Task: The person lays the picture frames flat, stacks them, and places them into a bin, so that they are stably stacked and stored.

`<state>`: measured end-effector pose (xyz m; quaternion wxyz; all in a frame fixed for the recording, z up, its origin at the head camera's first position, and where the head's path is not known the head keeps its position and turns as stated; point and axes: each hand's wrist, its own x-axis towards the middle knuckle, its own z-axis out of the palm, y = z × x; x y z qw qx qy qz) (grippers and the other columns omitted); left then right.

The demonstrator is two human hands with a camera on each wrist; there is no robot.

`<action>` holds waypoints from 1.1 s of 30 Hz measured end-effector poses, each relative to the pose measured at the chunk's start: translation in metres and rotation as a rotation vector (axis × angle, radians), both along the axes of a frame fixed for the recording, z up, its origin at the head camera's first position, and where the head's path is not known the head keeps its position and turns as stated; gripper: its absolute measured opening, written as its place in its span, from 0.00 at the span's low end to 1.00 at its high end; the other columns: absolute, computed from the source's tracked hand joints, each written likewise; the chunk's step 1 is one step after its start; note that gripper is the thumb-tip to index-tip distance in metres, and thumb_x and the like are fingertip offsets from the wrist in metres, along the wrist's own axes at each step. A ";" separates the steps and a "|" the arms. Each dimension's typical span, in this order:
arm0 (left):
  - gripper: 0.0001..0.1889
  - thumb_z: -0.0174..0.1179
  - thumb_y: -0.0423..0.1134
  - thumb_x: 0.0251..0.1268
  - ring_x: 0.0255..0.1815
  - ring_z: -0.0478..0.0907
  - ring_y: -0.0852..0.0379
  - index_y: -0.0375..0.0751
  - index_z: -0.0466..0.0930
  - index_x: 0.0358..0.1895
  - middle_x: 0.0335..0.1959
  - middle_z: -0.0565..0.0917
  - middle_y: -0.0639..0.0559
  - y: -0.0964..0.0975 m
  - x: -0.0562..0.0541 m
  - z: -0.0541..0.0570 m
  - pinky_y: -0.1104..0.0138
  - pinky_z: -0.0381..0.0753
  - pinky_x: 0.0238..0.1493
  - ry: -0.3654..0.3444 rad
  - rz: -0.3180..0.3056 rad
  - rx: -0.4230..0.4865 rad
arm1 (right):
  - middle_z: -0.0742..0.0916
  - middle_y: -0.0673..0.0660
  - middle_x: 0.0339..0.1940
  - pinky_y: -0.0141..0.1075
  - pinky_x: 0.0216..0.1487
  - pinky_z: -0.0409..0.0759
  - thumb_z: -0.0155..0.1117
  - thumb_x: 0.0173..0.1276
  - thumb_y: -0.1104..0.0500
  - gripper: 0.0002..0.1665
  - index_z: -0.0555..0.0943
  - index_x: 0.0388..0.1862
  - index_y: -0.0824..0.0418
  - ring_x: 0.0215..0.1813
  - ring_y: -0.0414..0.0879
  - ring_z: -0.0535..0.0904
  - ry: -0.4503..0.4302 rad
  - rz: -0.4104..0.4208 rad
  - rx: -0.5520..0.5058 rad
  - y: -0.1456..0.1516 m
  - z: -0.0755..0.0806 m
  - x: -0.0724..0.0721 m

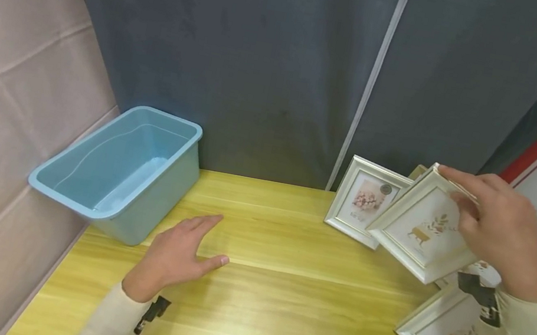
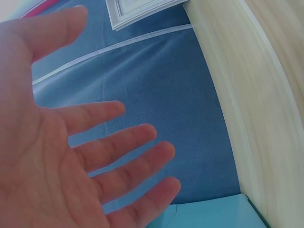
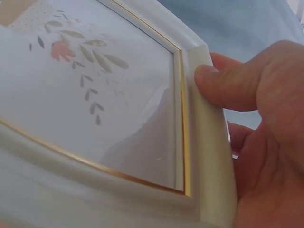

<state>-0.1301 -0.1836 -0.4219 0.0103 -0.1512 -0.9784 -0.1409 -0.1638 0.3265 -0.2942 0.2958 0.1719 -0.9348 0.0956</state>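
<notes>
Plainly, the right hand (image 1: 510,234) grips a glossy cream-white rectangular picture frame (image 1: 418,227) by its edge, long axis aslant, well right of the light-blue plastic bin (image 1: 164,191). The left hand (image 1: 178,253), extended and empty, is nearer that bin.

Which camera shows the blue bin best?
The head view: the blue bin shows whole, rim and inside. The left wrist view catches only part at the bottom edge; the right wrist view shows none recognisably.
</notes>
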 end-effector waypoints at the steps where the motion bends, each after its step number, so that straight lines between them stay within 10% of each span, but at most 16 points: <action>1: 0.48 0.62 0.74 0.65 0.73 0.77 0.39 0.52 0.65 0.82 0.77 0.75 0.47 0.001 0.000 0.000 0.38 0.83 0.58 0.000 -0.002 0.003 | 0.87 0.67 0.44 0.36 0.26 0.60 0.65 0.63 0.76 0.38 0.83 0.70 0.52 0.28 0.49 0.70 0.008 0.004 0.003 -0.001 0.001 0.001; 13: 0.47 0.64 0.73 0.64 0.73 0.76 0.41 0.54 0.65 0.82 0.77 0.76 0.48 0.011 -0.001 0.003 0.38 0.83 0.60 0.021 -0.025 0.028 | 0.89 0.57 0.40 0.27 0.25 0.58 0.80 0.59 0.71 0.42 0.82 0.72 0.49 0.29 0.37 0.64 0.002 0.154 -0.069 -0.029 0.001 0.010; 33: 0.43 0.65 0.67 0.68 0.73 0.76 0.46 0.52 0.67 0.81 0.75 0.77 0.50 0.029 -0.015 0.000 0.44 0.79 0.69 0.113 -0.135 0.233 | 0.90 0.51 0.52 0.24 0.38 0.73 0.70 0.67 0.73 0.31 0.85 0.67 0.52 0.43 0.34 0.76 -0.125 0.448 -0.292 -0.089 -0.043 -0.001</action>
